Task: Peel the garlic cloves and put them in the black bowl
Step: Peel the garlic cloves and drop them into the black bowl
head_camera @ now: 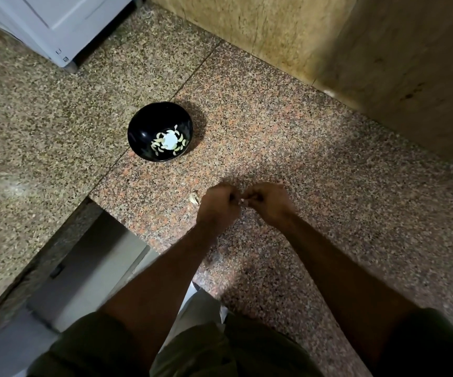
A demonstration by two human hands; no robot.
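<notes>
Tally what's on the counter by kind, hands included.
Black bowl: 1
Hands: 2, left hand, right hand
Garlic skin scrap beside the left hand: 1
Peeled cloves in the bowl: several, too small to count
Total countable: 4

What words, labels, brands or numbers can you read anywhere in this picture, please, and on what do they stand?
No text can be read in this view.
White appliance at the far left: small dark marks near its lower corner, too small and blurred to read.
Black bowl: only a pale leaf pattern inside, no lettering.
Granite counter and the wall behind it: no signs or labels.
</notes>
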